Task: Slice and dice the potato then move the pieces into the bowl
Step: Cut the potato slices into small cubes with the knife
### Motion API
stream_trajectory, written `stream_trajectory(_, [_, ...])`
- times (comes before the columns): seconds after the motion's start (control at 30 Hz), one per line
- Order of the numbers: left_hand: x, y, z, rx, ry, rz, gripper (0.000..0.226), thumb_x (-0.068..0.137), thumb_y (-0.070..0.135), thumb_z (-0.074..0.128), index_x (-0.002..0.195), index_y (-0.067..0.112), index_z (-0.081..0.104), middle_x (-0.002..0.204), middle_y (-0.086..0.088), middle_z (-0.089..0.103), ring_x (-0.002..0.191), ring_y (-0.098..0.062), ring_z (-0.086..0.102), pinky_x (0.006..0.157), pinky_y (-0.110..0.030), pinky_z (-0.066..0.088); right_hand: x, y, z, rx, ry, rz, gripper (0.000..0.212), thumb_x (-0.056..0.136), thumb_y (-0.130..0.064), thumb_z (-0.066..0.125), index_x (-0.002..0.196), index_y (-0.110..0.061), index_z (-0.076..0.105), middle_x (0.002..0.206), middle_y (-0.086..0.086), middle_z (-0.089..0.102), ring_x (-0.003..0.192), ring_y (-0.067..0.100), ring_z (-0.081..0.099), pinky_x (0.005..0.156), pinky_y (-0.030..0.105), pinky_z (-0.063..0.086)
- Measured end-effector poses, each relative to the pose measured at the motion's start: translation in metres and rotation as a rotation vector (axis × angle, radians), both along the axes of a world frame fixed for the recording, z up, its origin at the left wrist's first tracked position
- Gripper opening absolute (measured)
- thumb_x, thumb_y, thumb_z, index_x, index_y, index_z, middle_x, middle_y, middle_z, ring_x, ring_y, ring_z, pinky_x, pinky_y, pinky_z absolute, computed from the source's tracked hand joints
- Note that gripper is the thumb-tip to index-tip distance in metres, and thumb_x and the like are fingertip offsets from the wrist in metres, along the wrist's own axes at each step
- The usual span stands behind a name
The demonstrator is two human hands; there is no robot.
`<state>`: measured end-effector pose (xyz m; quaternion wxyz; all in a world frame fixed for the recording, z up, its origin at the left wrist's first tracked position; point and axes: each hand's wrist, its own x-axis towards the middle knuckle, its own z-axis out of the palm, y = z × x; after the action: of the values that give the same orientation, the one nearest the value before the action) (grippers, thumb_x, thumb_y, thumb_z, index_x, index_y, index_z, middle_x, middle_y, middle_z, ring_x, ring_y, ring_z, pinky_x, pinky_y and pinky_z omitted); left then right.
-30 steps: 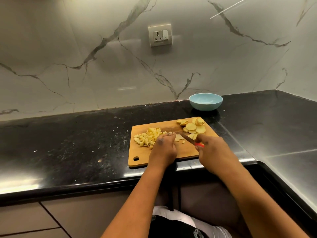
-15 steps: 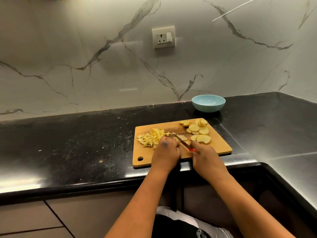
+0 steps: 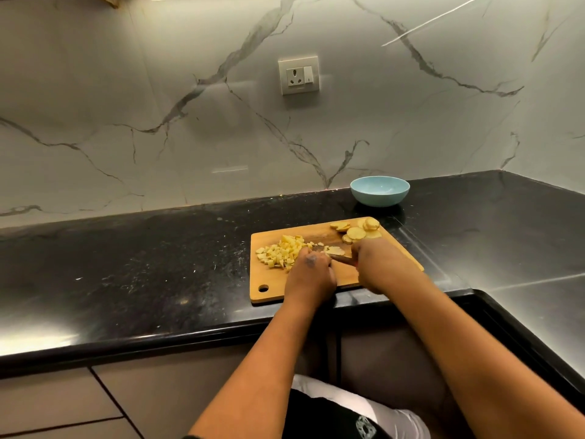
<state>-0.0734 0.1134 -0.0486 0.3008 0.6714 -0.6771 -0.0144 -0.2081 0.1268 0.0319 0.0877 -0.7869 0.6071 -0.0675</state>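
Dicing step: right hand [image 3: 375, 264] gripping knife [image 3: 340, 257], left hand [image 3: 311, 274] pinning potato slice [image 3: 334, 250] ahead of it; next, chop, then slices [image 3: 356, 232] beyond.

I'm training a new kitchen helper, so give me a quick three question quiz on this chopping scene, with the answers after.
1. True or false: the blue bowl already holds potato pieces.
2. Multiple choice: where does the diced potato pile lie on the cutting board? A) on its left part B) at its right far corner C) off the board, on the counter
3. Fill in: the right hand grips a ____ whose blade rests on a potato slice that the left hand steadies.

Key:
1. False; the bowl looks empty.
2. A; the round slices sit at the right far corner.
3. Knife.
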Motion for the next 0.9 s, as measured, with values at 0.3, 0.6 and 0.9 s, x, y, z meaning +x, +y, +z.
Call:
stream_trajectory(0.3, [-0.001,0.006,0.0,0.017,0.009,0.027,0.033,0.091,0.026,0.04,0.098,0.013,0.069,0.106,-0.012,0.065,0.106,-0.022,0.053,0.083,-0.033,0.047,-0.044,0.015,0.003,0.036,-0.115,0.022,0.022,0.093,-0.024,0.062,0.114,-0.022,0.064,0.113,0.004,0.06,0.097,0.02,0.056,0.09,0.032,0.05])
stream_trajectory(0.6, [-0.001,0.009,0.005,-0.074,0.013,0.044,0.026,0.092,0.019,0.049,0.109,0.011,0.067,0.108,-0.012,0.063,0.114,-0.023,0.051,0.089,-0.034,0.049,-0.052,-0.002,-0.03,-0.105,-0.512,-0.092,0.014,0.093,-0.029,0.062,0.107,-0.026,0.062,0.107,0.006,0.059,0.08,0.014,0.057,0.057,0.023,0.044])
stream_trajectory(0.9, [0.005,0.006,0.006,-0.181,0.08,0.066,0.036,0.092,0.009,0.061,0.128,0.015,0.062,0.113,-0.01,0.063,0.117,-0.025,0.05,0.098,-0.032,0.042,-0.016,-0.021,-0.041,-0.243,-0.537,0.057,0.019,0.095,-0.015,0.057,0.114,-0.014,0.06,0.102,0.009,0.064,0.082,0.019,0.056,0.067,0.025,0.042])
